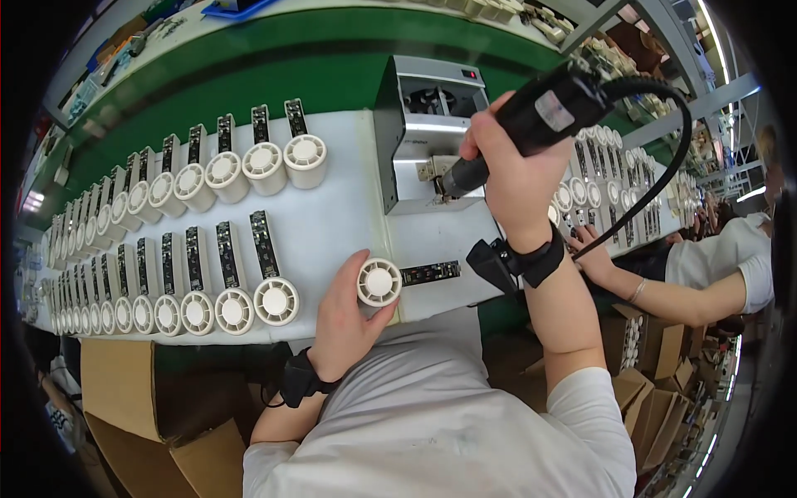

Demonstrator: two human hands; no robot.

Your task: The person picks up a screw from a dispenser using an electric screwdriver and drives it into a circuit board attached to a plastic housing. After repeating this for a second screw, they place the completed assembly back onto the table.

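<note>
My left hand is closed around the round vented head of a white device at the table's front. A dark circuit board shows along its handle, which lies pointing right. My right hand grips a black electric screwdriver, tilted with its nose down and left. That nose is at the front outlet of a silver and black screw feeder; the bit's very tip is too small to make out. A black cable loops from the screwdriver's rear down past my right forearm.
Two rows of similar white devices stand to the left, boards showing. More rows are on the right, where a co-worker's hand reaches in. Open cardboard boxes sit below the table's front edge. A green panel runs behind.
</note>
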